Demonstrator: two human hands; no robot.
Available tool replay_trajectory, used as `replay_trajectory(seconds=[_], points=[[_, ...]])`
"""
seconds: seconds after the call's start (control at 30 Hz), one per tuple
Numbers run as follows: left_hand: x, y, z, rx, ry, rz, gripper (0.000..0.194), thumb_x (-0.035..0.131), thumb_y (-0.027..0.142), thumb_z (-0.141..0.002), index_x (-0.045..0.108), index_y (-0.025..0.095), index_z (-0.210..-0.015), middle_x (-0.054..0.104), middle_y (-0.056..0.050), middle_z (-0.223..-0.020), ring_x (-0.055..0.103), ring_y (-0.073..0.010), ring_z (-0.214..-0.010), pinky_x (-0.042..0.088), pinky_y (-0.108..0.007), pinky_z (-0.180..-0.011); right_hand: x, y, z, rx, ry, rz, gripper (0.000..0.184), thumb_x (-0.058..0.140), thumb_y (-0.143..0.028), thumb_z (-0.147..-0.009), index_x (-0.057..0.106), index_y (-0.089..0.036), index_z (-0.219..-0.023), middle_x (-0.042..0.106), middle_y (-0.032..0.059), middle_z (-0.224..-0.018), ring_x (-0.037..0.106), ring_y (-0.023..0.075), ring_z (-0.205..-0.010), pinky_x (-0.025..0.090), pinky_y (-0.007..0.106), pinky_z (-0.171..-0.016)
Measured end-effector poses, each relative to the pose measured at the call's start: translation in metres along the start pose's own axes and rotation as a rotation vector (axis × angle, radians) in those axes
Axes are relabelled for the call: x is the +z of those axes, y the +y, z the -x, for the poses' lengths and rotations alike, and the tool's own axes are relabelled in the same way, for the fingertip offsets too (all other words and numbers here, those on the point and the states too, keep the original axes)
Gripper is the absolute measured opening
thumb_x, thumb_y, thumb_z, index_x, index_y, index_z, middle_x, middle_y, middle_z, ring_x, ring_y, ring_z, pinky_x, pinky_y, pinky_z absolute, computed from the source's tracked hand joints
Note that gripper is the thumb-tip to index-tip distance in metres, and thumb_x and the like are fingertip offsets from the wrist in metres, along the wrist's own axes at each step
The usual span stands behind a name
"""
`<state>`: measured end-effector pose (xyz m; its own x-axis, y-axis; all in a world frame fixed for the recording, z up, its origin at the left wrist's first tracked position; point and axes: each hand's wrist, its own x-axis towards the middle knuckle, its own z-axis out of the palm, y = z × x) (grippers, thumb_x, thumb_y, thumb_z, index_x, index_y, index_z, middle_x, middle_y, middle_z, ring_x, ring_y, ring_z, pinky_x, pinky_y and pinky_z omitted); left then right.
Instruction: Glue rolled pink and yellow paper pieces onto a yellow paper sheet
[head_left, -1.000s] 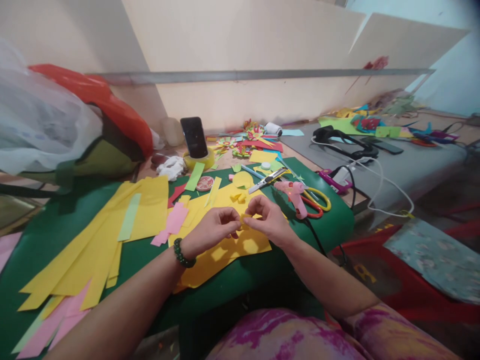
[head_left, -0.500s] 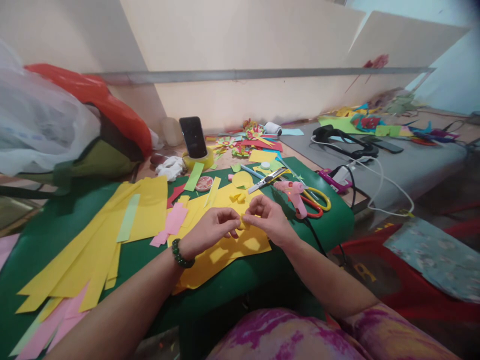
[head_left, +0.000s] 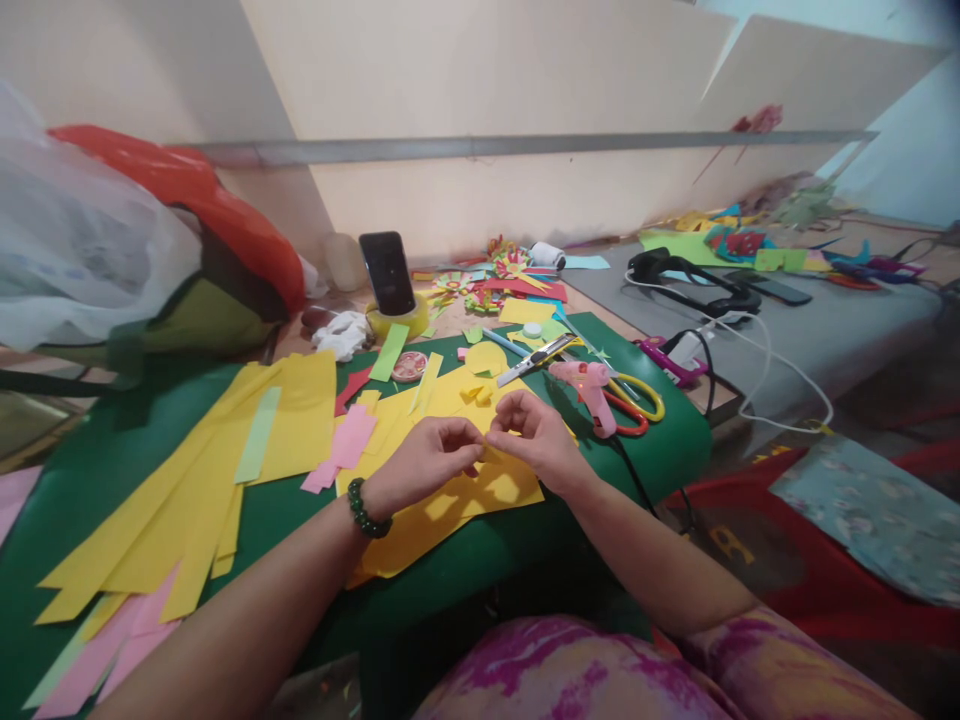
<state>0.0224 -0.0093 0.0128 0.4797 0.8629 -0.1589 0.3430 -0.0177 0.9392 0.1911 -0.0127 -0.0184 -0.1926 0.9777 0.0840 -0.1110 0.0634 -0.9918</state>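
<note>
My left hand [head_left: 427, 460], with a dark green bead bracelet on the wrist, and my right hand [head_left: 540, 440] meet over the green sheet [head_left: 97, 450] on the table. Both pinch a small yellow paper piece [head_left: 491, 452] between fingertips, just above a larger yellow sheet with cut-out holes [head_left: 457, 505]. A few small folded yellow bits [head_left: 477, 394] lie just beyond my hands.
A pink glue gun [head_left: 589, 388] and yellow-and-red scissors [head_left: 637, 402] lie to the right, a utility knife [head_left: 534, 361] behind them. Yellow strips [head_left: 195, 480] and pink scraps [head_left: 349, 440] spread left. A phone [head_left: 387, 272] stands propped at the back, beside plastic bags [head_left: 90, 250].
My fingers have shifted slightly on the small yellow piece; the hands stay in the same place.
</note>
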Motion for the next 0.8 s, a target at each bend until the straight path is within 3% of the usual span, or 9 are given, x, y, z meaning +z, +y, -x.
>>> replay_trajectory(seconds=[0.1, 0.17, 0.23, 0.33, 0.5, 0.63, 0.8], points=[[-0.001, 0.003, 0.0, -0.007, -0.011, 0.011, 0.02, 0.064, 0.036, -0.071, 0.063, 0.017, -0.073, 0.064, -0.001, -0.067, 0.064, -0.0143, -0.061, 0.051, -0.025, -0.061, -0.001, 0.0, 0.0, 0.002, 0.006, -0.011, 0.038, 0.076, -0.038, -0.063, 0.049, -0.022, -0.083, 0.055, -0.0036, -0.069, 0.054, 0.0126, -0.066, 0.045, 0.029, -0.064], [-0.008, 0.005, -0.001, -0.019, 0.05, 0.042, 0.027, 0.066, 0.042, -0.07, 0.065, 0.016, -0.079, 0.067, -0.003, -0.075, 0.065, -0.0152, -0.063, 0.051, -0.025, -0.059, -0.005, -0.004, -0.001, -0.018, 0.056, -0.01, 0.037, 0.075, -0.038, -0.063, 0.049, -0.022, -0.084, 0.054, -0.0037, -0.069, 0.053, 0.0122, -0.065, 0.045, 0.029, -0.064], [-0.02, 0.005, -0.003, -0.028, 0.198, 0.082, 0.035, 0.065, 0.048, -0.071, 0.064, 0.017, -0.085, 0.069, -0.005, -0.082, 0.065, -0.0154, -0.065, 0.05, -0.025, -0.057, -0.013, -0.01, -0.004, -0.062, 0.14, 0.014, 0.036, 0.074, -0.037, -0.064, 0.049, -0.022, -0.086, 0.055, -0.0036, -0.07, 0.053, 0.0123, -0.066, 0.044, 0.028, -0.063], [-0.046, -0.002, -0.007, -0.037, 0.436, 0.044, 0.037, 0.066, 0.052, -0.068, 0.062, 0.016, -0.079, 0.065, -0.003, -0.074, 0.058, -0.0124, -0.058, 0.043, -0.022, -0.051, -0.026, -0.018, -0.013, -0.126, 0.225, 0.088, 0.035, 0.072, -0.034, -0.064, 0.05, -0.022, -0.089, 0.056, -0.0035, -0.07, 0.054, 0.0128, -0.067, 0.043, 0.027, -0.062], [-0.076, -0.017, -0.013, -0.019, 0.463, -0.368, 0.021, 0.061, 0.038, -0.07, 0.064, 0.017, -0.069, 0.064, -0.002, -0.068, 0.058, -0.0164, -0.066, 0.043, -0.026, -0.061, -0.035, -0.007, -0.033, -0.043, 0.015, 0.344, 0.035, 0.067, -0.029, -0.069, 0.052, -0.02, -0.099, 0.058, -0.0027, -0.07, 0.055, 0.0132, -0.062, 0.042, 0.026, -0.056], [-0.07, -0.022, -0.015, -0.046, 0.365, -0.657, 0.017, 0.058, 0.032, -0.073, 0.069, 0.019, -0.073, 0.07, -0.004, -0.076, 0.061, -0.0197, -0.073, 0.042, -0.028, -0.064, -0.038, 0.003, -0.04, -0.048, 0.022, 0.664, 0.035, 0.064, -0.023, -0.072, 0.053, -0.019, -0.105, 0.064, 0.0027, -0.083, 0.059, 0.0148, -0.064, 0.046, 0.029, -0.059], [-0.045, -0.027, -0.018, -0.098, 0.366, -0.939, 0.025, 0.06, 0.04, -0.077, 0.07, 0.02, -0.087, 0.069, -0.009, -0.091, 0.062, -0.0248, -0.083, 0.041, -0.03, -0.064, -0.038, -0.009, -0.027, -0.313, 0.217, 0.903, 0.03, 0.061, -0.027, -0.081, 0.057, -0.02, -0.109, 0.065, 0.0085, -0.103, 0.061, 0.017, -0.064, 0.048, 0.038, -0.07]])
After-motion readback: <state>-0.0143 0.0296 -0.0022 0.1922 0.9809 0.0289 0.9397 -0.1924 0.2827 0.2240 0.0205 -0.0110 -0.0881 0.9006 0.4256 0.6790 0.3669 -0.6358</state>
